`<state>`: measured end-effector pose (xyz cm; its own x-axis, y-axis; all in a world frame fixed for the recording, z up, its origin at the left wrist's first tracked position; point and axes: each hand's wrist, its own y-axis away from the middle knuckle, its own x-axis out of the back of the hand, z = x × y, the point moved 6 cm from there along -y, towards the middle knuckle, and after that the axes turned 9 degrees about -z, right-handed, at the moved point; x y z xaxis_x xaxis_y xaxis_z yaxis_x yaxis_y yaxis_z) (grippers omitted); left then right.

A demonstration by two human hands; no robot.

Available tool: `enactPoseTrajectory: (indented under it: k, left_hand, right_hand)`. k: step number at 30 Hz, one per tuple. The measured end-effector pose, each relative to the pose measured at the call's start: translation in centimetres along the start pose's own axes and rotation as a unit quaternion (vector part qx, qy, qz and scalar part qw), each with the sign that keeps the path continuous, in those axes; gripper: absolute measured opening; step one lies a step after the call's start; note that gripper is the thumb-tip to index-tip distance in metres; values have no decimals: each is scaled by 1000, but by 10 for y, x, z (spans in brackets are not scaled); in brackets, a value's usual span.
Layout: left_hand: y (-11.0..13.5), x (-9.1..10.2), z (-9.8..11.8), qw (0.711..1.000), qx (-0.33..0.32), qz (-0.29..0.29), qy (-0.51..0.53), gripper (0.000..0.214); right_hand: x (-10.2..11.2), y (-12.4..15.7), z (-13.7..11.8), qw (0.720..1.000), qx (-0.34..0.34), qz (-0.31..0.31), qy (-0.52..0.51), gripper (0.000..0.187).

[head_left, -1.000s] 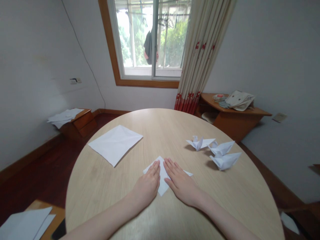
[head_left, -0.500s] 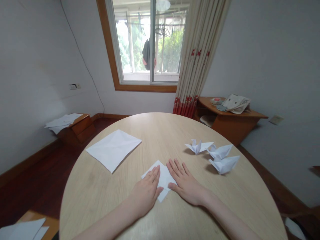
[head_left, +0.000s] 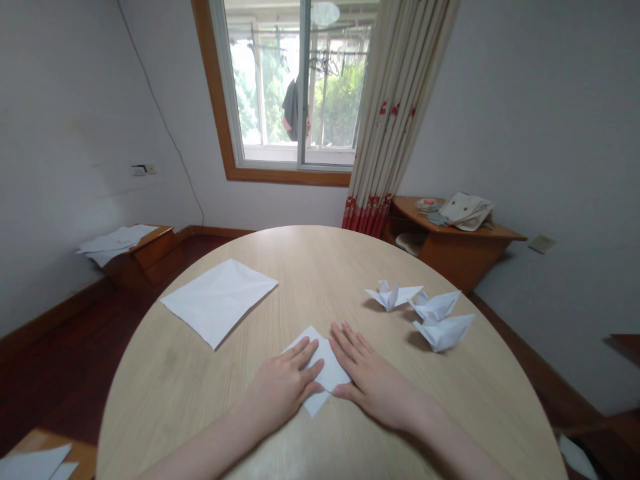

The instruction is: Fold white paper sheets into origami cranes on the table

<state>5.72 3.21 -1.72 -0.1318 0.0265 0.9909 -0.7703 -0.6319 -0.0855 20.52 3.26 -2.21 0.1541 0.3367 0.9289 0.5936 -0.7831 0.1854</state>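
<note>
A small folded white paper point(head_left: 323, 367) lies on the round wooden table point(head_left: 320, 280) near its front edge. My left hand point(head_left: 283, 385) lies flat on the paper's left part, fingers stretched out. My right hand point(head_left: 367, 373) rests flat on its right part, fingers slightly spread. Both palms press down and hold nothing. Most of the paper is hidden under the hands.
A flat white sheet point(head_left: 219, 300) lies on the table's left. Three folded paper cranes point(head_left: 425, 313) sit at the right. A low cabinet with papers point(head_left: 125, 247) stands at the left wall, a corner shelf with a bag point(head_left: 460, 220) at the right.
Both hands have slid closer toward me over the paper, and its right corner is now covered. The camera view has drifted slightly.
</note>
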Motion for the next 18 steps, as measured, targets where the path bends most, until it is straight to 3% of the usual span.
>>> enactPoseTrajectory:
  k: [7,13,18]
  left_hand:
    - [-1,11,7,996,-50,15,75,18]
    - [0,12,5,992,-48,27,118,24]
    - [0,12,2,987,-38,49,150,28]
  right_hand:
    - [5,8,-11,999,-4,-3,-35,45]
    - [6,8,-18,1000,8,-16,-21,42]
    - [10,7,-21,999,28,12,-30,31]
